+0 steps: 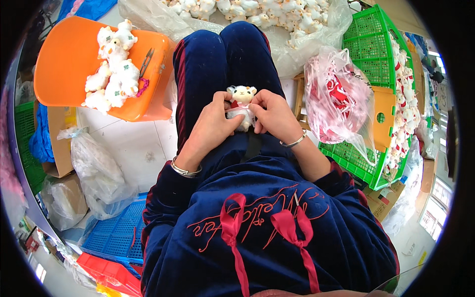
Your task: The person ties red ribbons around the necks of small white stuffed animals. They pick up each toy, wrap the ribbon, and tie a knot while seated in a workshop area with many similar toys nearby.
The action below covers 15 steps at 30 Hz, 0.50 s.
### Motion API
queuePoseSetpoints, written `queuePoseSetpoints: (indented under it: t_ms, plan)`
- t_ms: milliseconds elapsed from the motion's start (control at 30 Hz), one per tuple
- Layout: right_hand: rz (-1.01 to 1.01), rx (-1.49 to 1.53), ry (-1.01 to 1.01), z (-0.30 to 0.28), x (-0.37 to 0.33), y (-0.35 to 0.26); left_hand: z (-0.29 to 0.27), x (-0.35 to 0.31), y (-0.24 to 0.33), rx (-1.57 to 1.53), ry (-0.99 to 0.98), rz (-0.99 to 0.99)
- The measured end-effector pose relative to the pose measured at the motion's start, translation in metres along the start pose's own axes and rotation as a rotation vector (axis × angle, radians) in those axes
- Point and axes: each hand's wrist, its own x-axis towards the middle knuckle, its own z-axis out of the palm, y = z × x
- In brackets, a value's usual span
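Plush toy, white with a bit of red and pink at its neck, sits in the seated person's lap between the 2 hands. Over to the person's right, a green crate is packed with white toys showing red patches, and against it leans a clear bag of red and pink material, too bunched to make out. Beyond the knees, clear plastic sheeting holds a heap of similar toys. The left hand curls around the toy's side, clamped on it; the right hand pinches at its neck, fingertips drawn together.
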Motion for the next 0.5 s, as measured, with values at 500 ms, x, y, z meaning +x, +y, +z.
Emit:
queuePoseSetpoints:
  t_ms: [500]
  plan:
    - [-0.175, 0.02, 0.001, 0.023, 0.013, 0.009, -0.022, -0.034, 0.019, 0.181, 0.477, 0.304]
